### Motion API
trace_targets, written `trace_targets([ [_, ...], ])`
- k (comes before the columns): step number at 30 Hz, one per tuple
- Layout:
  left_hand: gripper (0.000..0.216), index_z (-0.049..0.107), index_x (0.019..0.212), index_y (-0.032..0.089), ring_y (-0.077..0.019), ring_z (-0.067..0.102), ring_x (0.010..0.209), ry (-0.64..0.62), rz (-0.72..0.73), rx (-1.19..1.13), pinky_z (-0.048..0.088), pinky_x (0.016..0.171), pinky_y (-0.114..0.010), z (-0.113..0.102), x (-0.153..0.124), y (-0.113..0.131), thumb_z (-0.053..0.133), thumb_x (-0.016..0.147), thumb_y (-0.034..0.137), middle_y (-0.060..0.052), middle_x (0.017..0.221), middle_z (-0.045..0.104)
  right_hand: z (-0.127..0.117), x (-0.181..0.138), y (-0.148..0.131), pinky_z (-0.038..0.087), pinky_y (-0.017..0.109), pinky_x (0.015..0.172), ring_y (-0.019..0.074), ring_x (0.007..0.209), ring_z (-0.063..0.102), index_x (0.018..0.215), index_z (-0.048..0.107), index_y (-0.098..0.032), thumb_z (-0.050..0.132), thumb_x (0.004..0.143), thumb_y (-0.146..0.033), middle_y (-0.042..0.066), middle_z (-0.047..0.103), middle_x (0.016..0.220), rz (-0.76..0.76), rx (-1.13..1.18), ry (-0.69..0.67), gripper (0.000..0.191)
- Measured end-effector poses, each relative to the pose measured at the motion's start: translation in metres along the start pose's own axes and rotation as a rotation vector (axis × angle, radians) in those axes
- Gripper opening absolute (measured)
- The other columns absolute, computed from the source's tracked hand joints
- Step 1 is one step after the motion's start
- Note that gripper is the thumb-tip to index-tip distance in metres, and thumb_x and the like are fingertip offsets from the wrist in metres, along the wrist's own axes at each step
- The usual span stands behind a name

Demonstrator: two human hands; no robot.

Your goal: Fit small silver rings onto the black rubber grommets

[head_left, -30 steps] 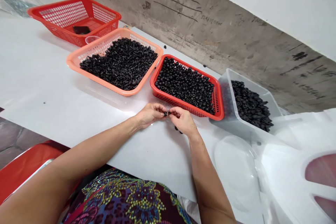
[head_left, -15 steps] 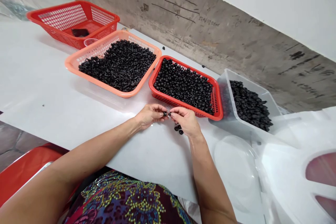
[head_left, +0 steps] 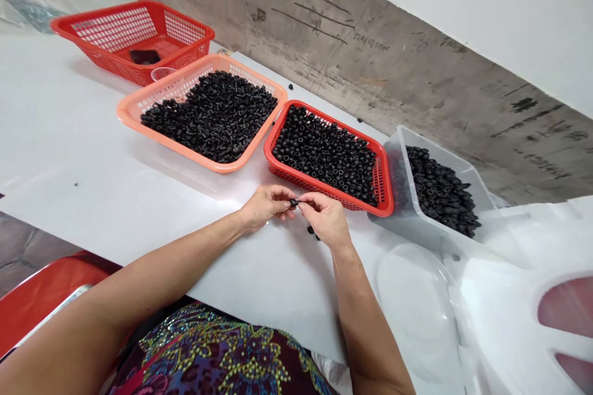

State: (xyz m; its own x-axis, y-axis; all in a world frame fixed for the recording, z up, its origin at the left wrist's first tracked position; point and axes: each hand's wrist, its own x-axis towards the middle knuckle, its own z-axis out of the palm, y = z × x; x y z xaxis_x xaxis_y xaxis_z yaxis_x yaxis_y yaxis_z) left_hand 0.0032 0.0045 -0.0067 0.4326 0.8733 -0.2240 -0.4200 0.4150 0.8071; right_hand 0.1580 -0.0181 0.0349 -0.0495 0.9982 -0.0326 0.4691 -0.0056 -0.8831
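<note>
My left hand (head_left: pixel 265 210) pinches a small black round part (head_left: pixel 293 202) between thumb and fingertips, over the white table near the front of the red basket. My right hand (head_left: pixel 328 219) meets it from the right, its thumb and forefinger closed on a tiny dark piece that touches the round part; the fingers mostly hide that piece. Under my right hand lie loose black parts (head_left: pixel 311 230), partly covered by it. Right behind the hands, the small red basket (head_left: pixel 386 207) is full of black ring-like parts (head_left: pixel 324 151).
An orange basket (head_left: pixel 127 112) of smaller black pieces stands to the left, beside a larger red basket (head_left: pixel 88 55) with a dark object inside. At right are a clear bin (head_left: pixel 401 197) of black parts and a clear round lid (head_left: pixel 412 296). A wall runs behind.
My right fingertips have come against the part in my left hand, closing the small gap between the two pieces. My right hand now covers more of the loose parts below.
</note>
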Motion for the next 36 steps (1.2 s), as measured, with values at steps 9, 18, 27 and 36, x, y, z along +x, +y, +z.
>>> trace_targets([
  [9,0.015,0.062,0.080,0.011,-0.0102,0.059,0.049,0.069,0.061,0.204,0.047,0.052,-0.021,0.005,-0.002,0.000,0.062,0.069,0.001,-0.001,0.057,0.065,0.005,-0.002,0.012,0.042,0.023,0.055,0.0127,0.057,0.052,0.076,0.060,-0.019,0.052,0.075,-0.022,-0.001,0.058,0.064,-0.142,-0.265,0.072,0.009],
  [18,0.018,0.068,0.076,0.012,-0.0095,0.057,0.051,0.103,0.094,0.374,0.044,0.051,-0.019,0.004,-0.005,0.001,0.058,0.070,-0.001,0.001,0.055,0.065,0.005,-0.002,0.012,0.038,0.022,0.050,0.0106,0.052,0.045,0.070,0.059,-0.019,0.053,0.074,-0.022,-0.004,0.053,0.059,-0.124,-0.233,0.016,0.008],
  [27,0.018,0.069,0.078,0.011,-0.0112,0.055,0.048,0.103,0.036,0.455,0.044,0.049,-0.021,0.005,-0.006,0.001,0.054,0.074,0.003,-0.001,0.054,0.063,0.007,0.002,0.019,0.037,0.023,0.048,0.0106,0.050,0.045,0.070,0.057,-0.020,0.054,0.073,-0.026,-0.003,0.053,0.058,-0.064,-0.157,-0.037,0.008],
  [36,0.014,0.065,0.073,0.011,-0.0102,0.054,0.043,0.130,-0.027,0.455,0.042,0.044,-0.021,0.007,-0.007,0.005,0.054,0.074,0.001,-0.001,0.051,0.061,0.014,0.006,0.028,0.035,0.024,0.046,0.0116,0.048,0.045,0.069,0.056,-0.020,0.058,0.072,-0.031,-0.003,0.055,0.056,0.039,-0.034,-0.048,0.012],
])
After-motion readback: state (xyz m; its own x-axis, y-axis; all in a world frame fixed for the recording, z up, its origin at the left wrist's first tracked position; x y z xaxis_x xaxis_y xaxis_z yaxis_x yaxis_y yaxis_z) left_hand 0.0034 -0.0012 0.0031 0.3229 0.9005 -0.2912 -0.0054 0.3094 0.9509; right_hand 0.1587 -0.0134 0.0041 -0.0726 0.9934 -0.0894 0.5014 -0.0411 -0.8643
